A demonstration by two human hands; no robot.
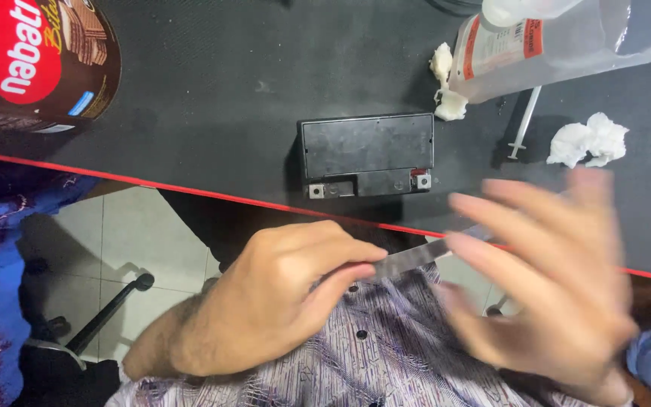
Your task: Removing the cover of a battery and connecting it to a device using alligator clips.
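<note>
My left hand (pixel 280 301) pinches one end of a thin flat grey strip (pixel 412 260) between thumb and fingers, just below the desk's red-trimmed edge. My right hand (pixel 548 279) is blurred, fingers spread, at the strip's other end; whether it touches the strip I cannot tell. A small black battery (pixel 367 151) with two terminals lies on the black desk mat (pixel 212 98) just beyond my hands, untouched.
A clear plastic bottle (pixel 559 41) lies on its side at the back right, with a syringe (pixel 525 124) and white cotton wads (pixel 589 139) beside it. A dark snack tin (pixel 39 60) stands at the back left. An office chair base (pixel 107 309) shows below.
</note>
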